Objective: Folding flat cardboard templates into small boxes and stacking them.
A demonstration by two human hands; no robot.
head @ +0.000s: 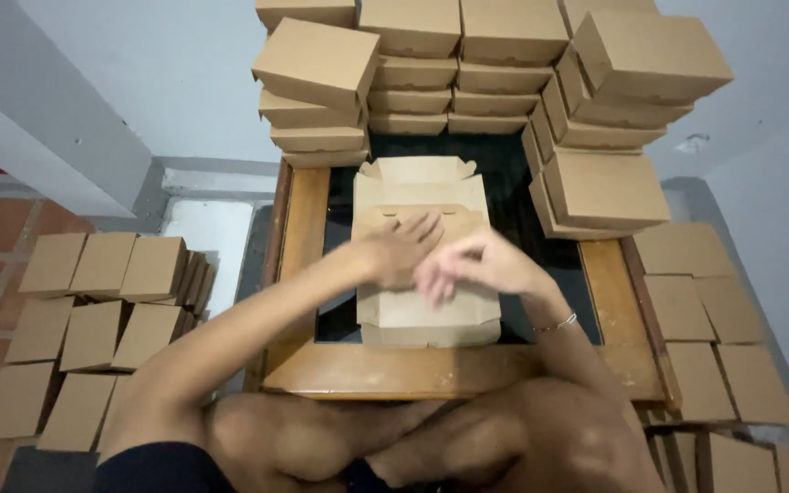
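The low square wooden table with a dark glass inset [308, 228] occupies the centre of the scene. The person sits cross-legged at its 6 o'clock edge.

Finished closed brown cardboard boxes [468, 55] are stacked in columns along the table's 12 o'clock edge. A second leaning stack [604, 187] stands at 2 o'clock. On the floor at 9 o'clock, rows of the same boxes [93, 319] stand on a red tile surface. At 3 to 4 o'clock, further boxes [714, 338] lie beside the table.

The flat unfolded brown cardboard box blank [413, 187] lies on the glass at the table centre, its long axis running from 12 to 6 o'clock. Material: plain kraft card, matte, unprinted. The 12 o'clock end carries a flap with notched corners. Two short curved slits are cut just below the first crease. The 6 o'clock end shows rounded corners and reaches the wooden frame. The middle of the blank is covered by both hands.

The left hand [404, 246] rests palm down on the blank, fingers extended and held close together, tips pointing toward 1 o'clock. The right hand [477, 265] sits just beside it at 3 o'clock, over the blank; it is motion-blurred, with fingers curled downward. Whether it pinches the card cannot be determined. A thin bracelet [559, 322] circles the right wrist.
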